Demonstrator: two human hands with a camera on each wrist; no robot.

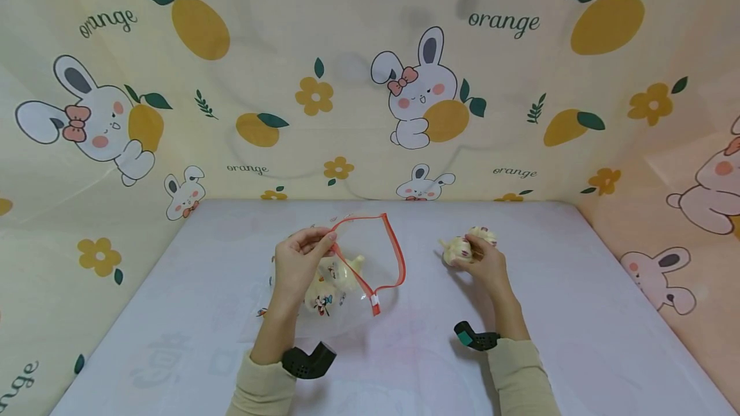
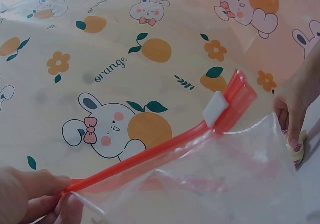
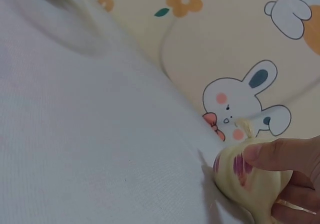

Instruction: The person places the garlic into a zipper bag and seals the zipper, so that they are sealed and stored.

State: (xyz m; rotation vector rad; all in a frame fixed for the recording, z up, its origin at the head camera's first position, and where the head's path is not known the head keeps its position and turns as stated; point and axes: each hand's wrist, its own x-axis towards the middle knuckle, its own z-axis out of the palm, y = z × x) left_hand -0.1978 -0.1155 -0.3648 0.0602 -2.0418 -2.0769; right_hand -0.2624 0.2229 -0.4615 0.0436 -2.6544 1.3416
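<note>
My left hand point(image 1: 300, 262) pinches the red-orange rim of a clear zip bag point(image 1: 399, 255) between thumb and fingers. The bag's mouth gapes, and a white slider point(image 2: 216, 108) sits near one end of the zip. Inside, pale garlic bulbs point(image 1: 349, 273) show through plastic printed with small cartoon figures. To the right of the bag, my right hand point(image 1: 488, 268) grips a cream garlic bulb point(image 3: 252, 176) with purple streaks, its thumb pressed on the side. Another garlic bulb point(image 1: 482, 234) appears just behind that one, partly hidden by the fingers.
A white-covered table point(image 1: 416, 364) lies under both hands. Behind it hangs a cream cloth point(image 1: 347, 95) printed with rabbits and oranges, which also borders both sides. Each wrist wears a black camera, such as the left camera point(image 1: 309, 361).
</note>
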